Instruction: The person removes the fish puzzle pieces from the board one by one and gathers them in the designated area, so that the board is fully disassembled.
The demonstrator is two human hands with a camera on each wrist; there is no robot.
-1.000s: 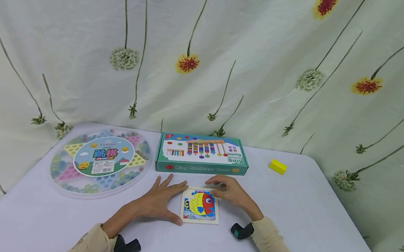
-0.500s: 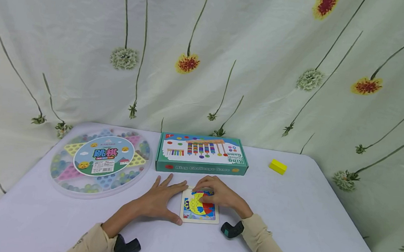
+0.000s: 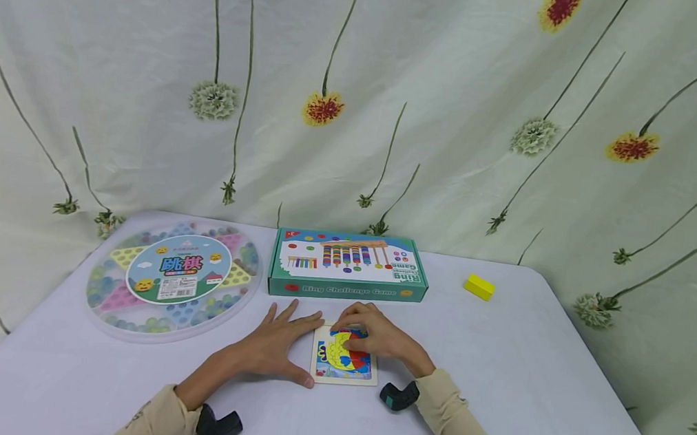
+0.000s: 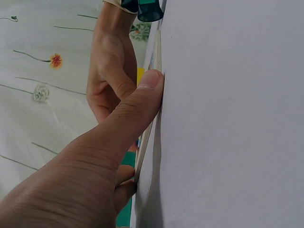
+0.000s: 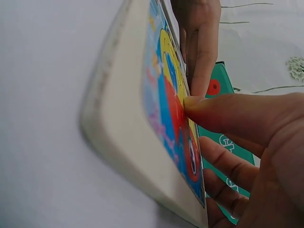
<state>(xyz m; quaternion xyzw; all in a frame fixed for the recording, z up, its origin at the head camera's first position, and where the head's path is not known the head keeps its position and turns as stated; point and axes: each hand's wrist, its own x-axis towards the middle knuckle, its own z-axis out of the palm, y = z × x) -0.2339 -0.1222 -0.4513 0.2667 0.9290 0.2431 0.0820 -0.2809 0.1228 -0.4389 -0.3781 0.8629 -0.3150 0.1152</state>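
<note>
A square wooden fish puzzle [image 3: 343, 376] with a yellow body and red head lies flat on the table, framed by a pale border. My left hand [image 3: 275, 346] is spread at its left side. Its thumb [image 4: 149, 85] touches the puzzle's edge in the left wrist view, with the fingers near the upper corner. Over the puzzle, my right hand [image 3: 378, 334] has its thumb [image 5: 199, 107] on the picture where yellow meets red. The right index fingertip reaches the picture's upper part. Whether thumb and finger pinch a piece is hidden; every visible piece lies in the board.
Behind the puzzle is a green Ring Challenge Game box [image 3: 347, 290]. A round clear case [image 3: 170, 333] of Chinese checkers with marbles lies at the left. A yellow block [image 3: 479, 287] sits at the back right. A flowered cloth [image 3: 457, 116] hangs behind the table.
My right hand has moved left from the puzzle's right edge onto the fish, with thumb and index finger lowered to the picture. The left hand has stayed in place.
</note>
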